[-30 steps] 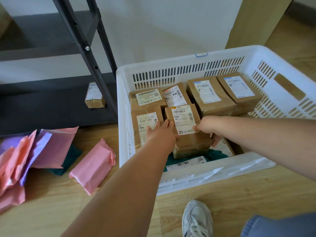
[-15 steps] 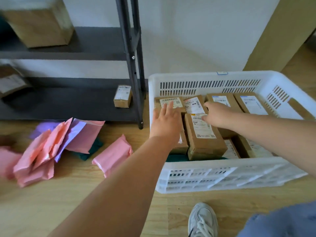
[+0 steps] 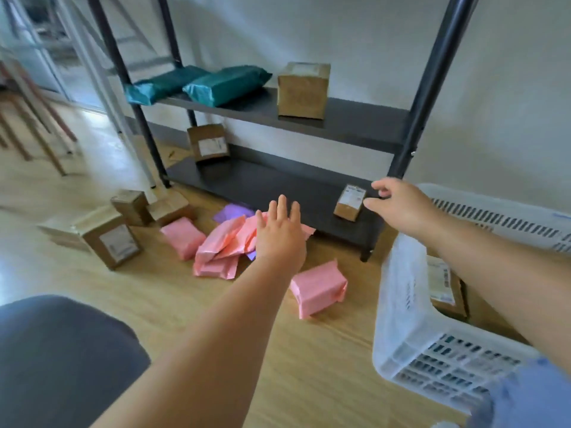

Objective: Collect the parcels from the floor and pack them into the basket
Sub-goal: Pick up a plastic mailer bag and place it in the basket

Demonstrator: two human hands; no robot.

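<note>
The white plastic basket point(image 3: 404, 307) stands at the right with a labelled cardboard box point(image 3: 445, 285) showing inside it. My left hand point(image 3: 279, 236) reaches out with straight fingers above a heap of pink mailer bags point(image 3: 222, 245) on the floor and holds nothing. One pink parcel point(image 3: 318, 287) lies alone near the basket, another pink parcel point(image 3: 183, 236) lies left of the heap. My right hand point(image 3: 398, 205) hovers empty, fingers loosely curled, next to a small cardboard box point(image 3: 349, 202) on the lowest shelf. Brown boxes point(image 3: 108, 239) sit on the floor at the left.
A black metal rack point(image 3: 340, 122) stands against the wall, holding teal bags point(image 3: 222, 84), a large box point(image 3: 302, 89) and a labelled box point(image 3: 208, 142) lower down. Chair legs point(image 3: 37, 140) stand at the far left. My dark-clad knee point(image 3: 58, 362) fills the lower left.
Both hands have left the boxes in the basket and swung left. The left hand now hangs over the pink bags, the right hand beside the small box on the shelf. The view turned left.
</note>
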